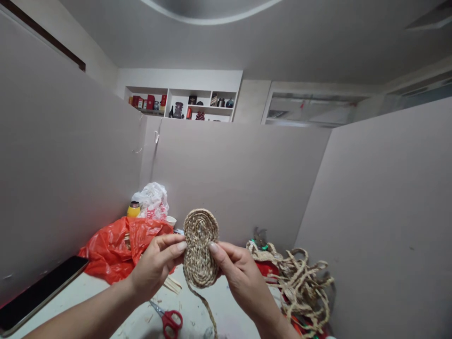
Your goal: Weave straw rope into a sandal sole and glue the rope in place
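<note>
Held upright in front of me is a figure-eight piece of coiled braided straw [200, 270], narrow at its waist and rounded at both ends. My left hand [157, 261] pinches its left side at the waist between thumb and fingers. On the opposite side, my right hand [240, 278] grips the same waist, thumb on the front face and fingers behind. From the lower end a loose braided tail [208, 308] hangs down toward the table. Red-handled scissors [171, 322] lie on the table below the left forearm.
A heap of braided straw cord [307, 287] lies at the right. At the left are a red plastic bag [113, 249], a white plastic bag [153, 200], a yellow jar [133, 209] and a black phone [38, 294]. Grey partitions [240, 174] enclose the white table [137, 325].
</note>
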{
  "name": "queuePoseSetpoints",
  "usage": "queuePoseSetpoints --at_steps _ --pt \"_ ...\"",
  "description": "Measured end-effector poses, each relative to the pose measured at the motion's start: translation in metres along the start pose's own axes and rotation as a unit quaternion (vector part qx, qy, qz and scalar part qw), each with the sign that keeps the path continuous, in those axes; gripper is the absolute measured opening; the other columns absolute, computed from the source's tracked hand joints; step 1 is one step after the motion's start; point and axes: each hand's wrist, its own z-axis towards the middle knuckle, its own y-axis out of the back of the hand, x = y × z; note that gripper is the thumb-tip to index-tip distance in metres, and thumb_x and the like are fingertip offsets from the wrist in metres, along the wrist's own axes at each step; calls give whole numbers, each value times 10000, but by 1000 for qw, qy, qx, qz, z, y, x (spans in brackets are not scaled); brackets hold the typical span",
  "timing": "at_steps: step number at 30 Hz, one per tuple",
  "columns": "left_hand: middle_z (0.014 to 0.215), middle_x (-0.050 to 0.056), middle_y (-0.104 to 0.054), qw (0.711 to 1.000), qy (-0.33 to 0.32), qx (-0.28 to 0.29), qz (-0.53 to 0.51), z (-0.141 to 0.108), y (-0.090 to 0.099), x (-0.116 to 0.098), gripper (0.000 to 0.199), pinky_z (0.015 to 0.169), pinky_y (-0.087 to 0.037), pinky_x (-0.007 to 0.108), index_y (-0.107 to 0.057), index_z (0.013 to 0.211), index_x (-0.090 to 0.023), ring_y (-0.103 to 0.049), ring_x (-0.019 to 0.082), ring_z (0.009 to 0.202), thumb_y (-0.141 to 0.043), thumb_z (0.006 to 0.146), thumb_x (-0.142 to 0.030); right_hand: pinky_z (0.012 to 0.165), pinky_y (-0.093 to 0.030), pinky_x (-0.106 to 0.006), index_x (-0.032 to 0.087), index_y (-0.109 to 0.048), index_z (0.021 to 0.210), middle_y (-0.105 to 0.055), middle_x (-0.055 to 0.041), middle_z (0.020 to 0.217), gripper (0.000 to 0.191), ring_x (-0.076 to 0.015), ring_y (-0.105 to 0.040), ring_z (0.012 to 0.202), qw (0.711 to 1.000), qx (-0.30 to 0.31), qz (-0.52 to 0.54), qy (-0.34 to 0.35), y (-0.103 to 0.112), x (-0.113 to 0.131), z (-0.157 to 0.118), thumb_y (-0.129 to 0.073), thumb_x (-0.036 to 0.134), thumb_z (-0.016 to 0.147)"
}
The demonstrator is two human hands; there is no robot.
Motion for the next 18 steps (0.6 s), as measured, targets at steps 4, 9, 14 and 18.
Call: queuePoseSetpoints --at_steps 4,9,14,18 --pt "853 75 -726 1000 -6 23 5 0 1 1 192 759 -483 281 -739 888 -146 -636 172 789 -727 736 -264 471 -410 -192 151 -543 638 -457 36 560 432 -86 -449 507 1000 6 -12 -3 -1 -2 0 -519 507 882" --pt "872 88 -732 991 -28 59 113 2 4 3 228 776 -473 297 -730 977 -129 -634 177 783 -670 802 -263 493 -456 -220 141 -609 704 -521 14 594 451 -112 -511 531 997 57 -40 -13 -3 -5 1 -439 500 918" --pt "886 73 -727 990 -77 -21 120 5 4 7 225 825 -472 321 -725 963 -139 -628 188 823 -688 780 -266 669 -508 -307 178 -633 1002 -691 -60 848 312 -213 -649 776 968 -26 -245 43 -9 -11 -2 -522 445 886" --pt "888 59 -714 989 -72 -73 107 4 1 16 232 817 -484 323 -697 929 -153 -623 198 847 -734 718 -240 737 -486 -386 182 -575 1097 -692 -104 964 413 -290 -646 872 888 -92 -439 100 -24 -20 -5 -656 408 761"
